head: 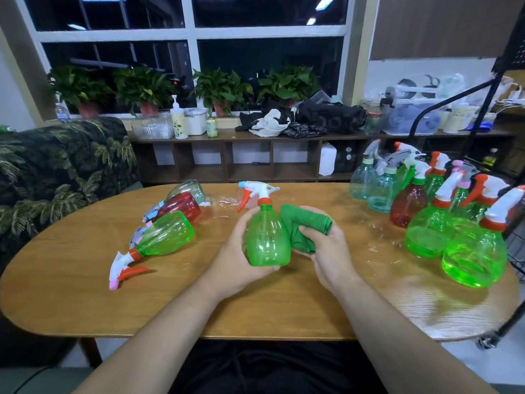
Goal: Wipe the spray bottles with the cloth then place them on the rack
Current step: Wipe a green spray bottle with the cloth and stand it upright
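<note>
Oval wooden table (71, 294), seen from above the person's lap. Black wire rack (517, 251) at the table's right edge. Cluster of upright spray bottles (431, 231) on the right end, green, red and pale teal, standing close together. Three more lie on their sides at left: a green one (167, 234) nearest, a red one (180, 207) behind it, a clear one (189, 187) furthest. At centre, a green spray bottle (267, 240) held upright, orange trigger pointing left. Left hand (235, 251) wraps around its body. Right hand (332, 251) grips a bunched green cloth (304, 223), which touches the bottle's right side.
</note>
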Motion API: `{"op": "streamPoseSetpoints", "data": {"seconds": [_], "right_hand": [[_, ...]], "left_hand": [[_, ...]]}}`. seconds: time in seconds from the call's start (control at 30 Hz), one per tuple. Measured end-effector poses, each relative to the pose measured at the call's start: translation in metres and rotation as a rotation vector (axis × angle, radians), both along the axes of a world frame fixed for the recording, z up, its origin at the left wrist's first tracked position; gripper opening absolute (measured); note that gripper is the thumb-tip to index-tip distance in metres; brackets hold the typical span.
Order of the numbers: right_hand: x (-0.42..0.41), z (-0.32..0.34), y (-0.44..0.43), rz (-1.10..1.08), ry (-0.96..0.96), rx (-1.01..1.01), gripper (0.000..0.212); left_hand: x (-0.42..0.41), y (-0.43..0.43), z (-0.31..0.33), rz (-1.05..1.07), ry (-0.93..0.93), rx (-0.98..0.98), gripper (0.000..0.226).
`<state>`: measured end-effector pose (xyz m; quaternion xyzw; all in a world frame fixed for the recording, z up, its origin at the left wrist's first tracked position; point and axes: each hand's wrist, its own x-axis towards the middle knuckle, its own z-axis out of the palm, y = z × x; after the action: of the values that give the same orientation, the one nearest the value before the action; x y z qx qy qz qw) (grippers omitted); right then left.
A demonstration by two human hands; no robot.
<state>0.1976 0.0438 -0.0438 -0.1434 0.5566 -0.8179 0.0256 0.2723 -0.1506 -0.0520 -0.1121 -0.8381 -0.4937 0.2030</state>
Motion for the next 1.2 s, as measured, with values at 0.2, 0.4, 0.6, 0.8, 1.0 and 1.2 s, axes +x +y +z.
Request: {"op": "streamPoseSetpoints", "data": {"seconds": [0.2, 0.4, 0.6, 0.8, 1.0, 1.2], "right_hand": [[0.005, -0.003, -0.006, -0.035, 0.257, -0.013, 0.056], [0.003, -0.012, -0.007, 0.027, 0.378, 0.065, 0.052], [0.006, -0.016, -0.007, -0.019, 0.524, 0.218, 0.057], [0.014, -0.012, -0.001, 0.053, 0.654, 0.454, 0.065], [0.022, -0.007, -0.004, 0.064, 0.519, 0.361, 0.037], [0.018, -0.006, -0.007, -0.05, 0.432, 0.299, 0.045]], "left_hand": [[0.001, 0.007, -0.003, -0.014, 0.074, -0.206, 0.11], [-0.004, 0.004, -0.007, 0.024, 0.13, -0.262, 0.11], [-0.005, 0.004, -0.01, 0.078, 0.164, -0.236, 0.108], [-0.007, 0.001, -0.007, 0.191, 0.177, -0.159, 0.108], [-0.008, 0.003, -0.009, 0.213, 0.205, -0.255, 0.103], [-0.006, 0.005, -0.008, 0.141, 0.238, -0.319, 0.106]]}}
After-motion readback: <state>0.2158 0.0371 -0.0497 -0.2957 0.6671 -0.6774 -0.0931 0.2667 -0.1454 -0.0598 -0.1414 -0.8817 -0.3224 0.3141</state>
